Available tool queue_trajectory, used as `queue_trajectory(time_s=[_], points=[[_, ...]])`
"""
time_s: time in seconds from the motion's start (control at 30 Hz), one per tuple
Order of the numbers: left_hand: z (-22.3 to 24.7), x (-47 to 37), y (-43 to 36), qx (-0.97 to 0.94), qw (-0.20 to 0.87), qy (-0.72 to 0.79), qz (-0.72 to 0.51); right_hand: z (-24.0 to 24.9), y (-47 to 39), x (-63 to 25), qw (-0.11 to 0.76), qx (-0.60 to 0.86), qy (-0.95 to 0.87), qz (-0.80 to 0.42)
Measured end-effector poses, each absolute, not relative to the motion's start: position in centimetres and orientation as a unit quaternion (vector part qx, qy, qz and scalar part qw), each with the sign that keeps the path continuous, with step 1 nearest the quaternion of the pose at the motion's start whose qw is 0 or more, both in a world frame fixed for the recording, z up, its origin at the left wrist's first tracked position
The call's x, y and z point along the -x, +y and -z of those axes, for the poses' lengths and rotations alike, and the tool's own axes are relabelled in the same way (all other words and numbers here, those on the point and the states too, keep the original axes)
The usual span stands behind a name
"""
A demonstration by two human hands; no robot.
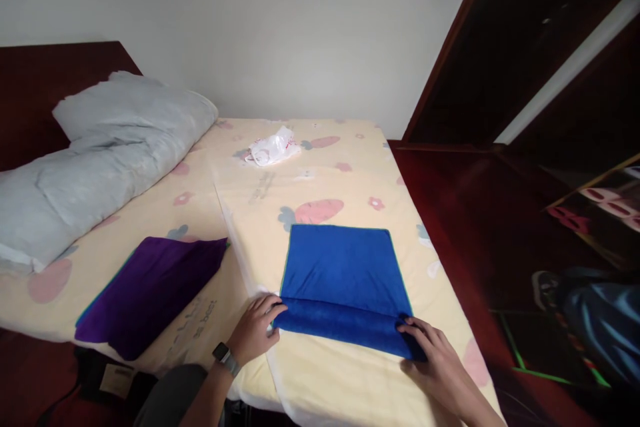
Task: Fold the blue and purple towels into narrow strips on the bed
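My two hands rest at the near side of one bed [345, 383]. My left hand [257, 328], with one watch [226, 359] on its wrist, is half curled, fingers and thumb loosely around the left end of a rolled band of blue cloth [345, 263]. My right hand [435, 353] is curled the same way over the band's right end.

There are two cloths. The blue one lies between my hands and stretches away from them. Left of my left hand, well apart from it, the purple cloth [155, 293] lies spread and a little rumpled, its near side at the bed's edge.

That edge runs close in front of me; a narrow strip of sheet separates my right hand from the bed's right side, where dark red floor [440, 200] begins. A wider bare strip runs between the cloths, and most room is beyond the blue one.

The blue cloth is deep and plain, with thin green edging; its near part forms a thick, slightly slanting band, the rest flat with faint creases.

Farther on, ahead of my hands, sits one crumpled white bag [275, 147]. Far left is one bunched grey quilt [115, 140] against one dark headboard [55, 80].
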State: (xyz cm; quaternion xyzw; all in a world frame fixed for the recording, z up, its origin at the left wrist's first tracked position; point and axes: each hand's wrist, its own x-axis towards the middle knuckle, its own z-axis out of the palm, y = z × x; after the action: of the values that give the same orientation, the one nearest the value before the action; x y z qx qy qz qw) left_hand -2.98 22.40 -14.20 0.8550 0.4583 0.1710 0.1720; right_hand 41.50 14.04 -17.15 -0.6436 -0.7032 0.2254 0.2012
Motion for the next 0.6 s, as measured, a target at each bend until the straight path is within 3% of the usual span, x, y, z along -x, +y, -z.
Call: queue_trajectory(time_s=[0.33, 0.6], points=[[16.8, 2.3, 24.3, -0.749, 0.214, 0.56, -0.281, 17.0, 16.2, -41.8, 0.298, 0.718, -0.533, -0.335], [19.2, 1.1, 25.2, -0.678, 0.198, 0.618, -0.345, 16.5, 17.5, -41.3, 0.337, 0.75, -0.468, -0.322]])
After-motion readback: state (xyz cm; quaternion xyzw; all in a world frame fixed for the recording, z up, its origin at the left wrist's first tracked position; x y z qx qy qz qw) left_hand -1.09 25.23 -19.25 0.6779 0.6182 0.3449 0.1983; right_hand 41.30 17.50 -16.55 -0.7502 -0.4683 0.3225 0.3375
